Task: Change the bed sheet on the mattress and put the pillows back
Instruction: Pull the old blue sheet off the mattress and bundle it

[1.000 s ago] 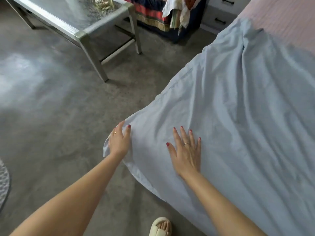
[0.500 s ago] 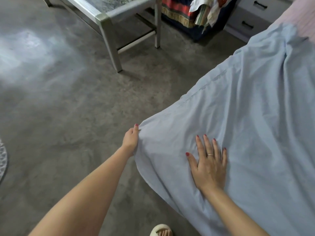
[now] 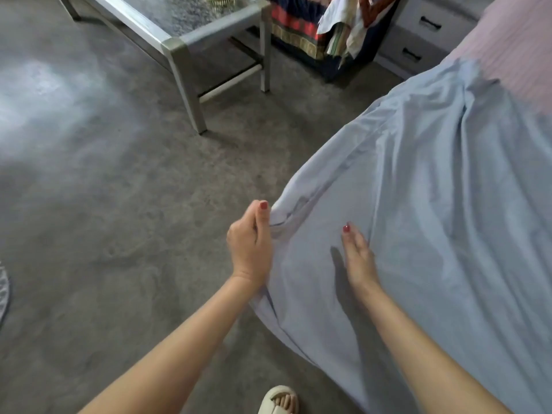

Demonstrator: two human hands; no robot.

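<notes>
The left hand (image 3: 249, 243) is curling its thumb and fingers around the corner of the pale blue sheet (image 3: 418, 234) at the middle of the frame, pinching a fold of cloth right at the hem. The right hand (image 3: 357, 258) is lying edge-on against the sheet just to the right, fingers straight and together, pressing into the fabric.

The risk I am seeing is at that corner: only a small bunch of cloth is sitting in the pinch, so a hard tug could be pulling it free, or dragging the whole sheet toward the lower left and off the far side. The pink mattress (image 3: 513, 46) is showing bare in the upper right, which suggests the sheet is not yet reaching the head end, and a pull here could be uncovering more of it.

The sheet itself is looking thin and soft, running in long loose folds from upper right to lower right, its edge hanging over the grey floor (image 3: 104, 204). No pillows are showing. 1 sandalled foot (image 3: 279, 401) is standing near the hanging hem and could be catching it.
</notes>
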